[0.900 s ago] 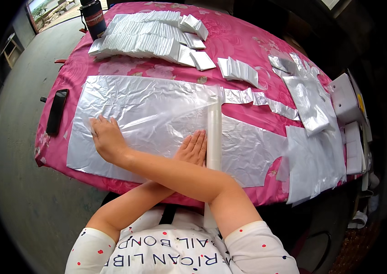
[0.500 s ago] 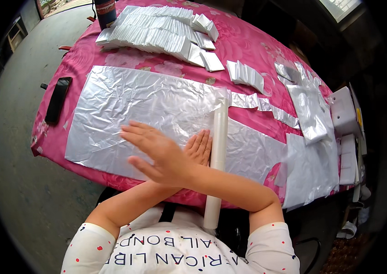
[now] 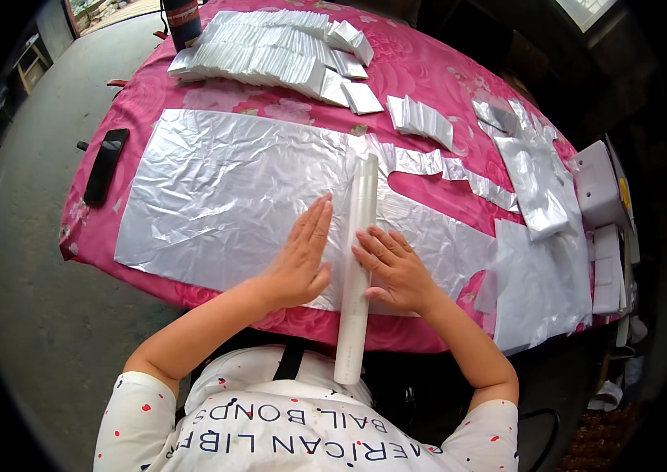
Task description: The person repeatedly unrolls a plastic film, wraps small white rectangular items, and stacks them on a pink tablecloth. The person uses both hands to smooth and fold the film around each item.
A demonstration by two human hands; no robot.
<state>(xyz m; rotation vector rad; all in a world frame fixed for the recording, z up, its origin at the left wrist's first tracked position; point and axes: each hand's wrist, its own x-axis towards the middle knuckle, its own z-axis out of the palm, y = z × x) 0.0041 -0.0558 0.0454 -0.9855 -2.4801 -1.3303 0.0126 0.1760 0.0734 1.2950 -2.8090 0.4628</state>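
Observation:
A large silvery plastic bag (image 3: 215, 197) lies flat on the pink flowered tablecloth (image 3: 428, 86). A long white tube (image 3: 357, 259) lies across the bag, pointing from the table's near edge toward the middle. My left hand (image 3: 302, 256) rests flat on the bag just left of the tube, fingers stretched out. My right hand (image 3: 392, 267) lies flat on the bag just right of the tube, its fingertips touching the tube's side.
Rows of folded silvery bags (image 3: 270, 55) fill the far part of the table, a small stack (image 3: 420, 118) beside them. More flat bags (image 3: 538, 267) pile at the right near white boxes (image 3: 597, 185). A black phone (image 3: 104, 165) lies at the left edge, a dark bottle (image 3: 182, 16) at the far end.
My arms were crossed, one hand far out to the left on the bag. They have uncrossed, and both hands now lie flat on either side of the tube.

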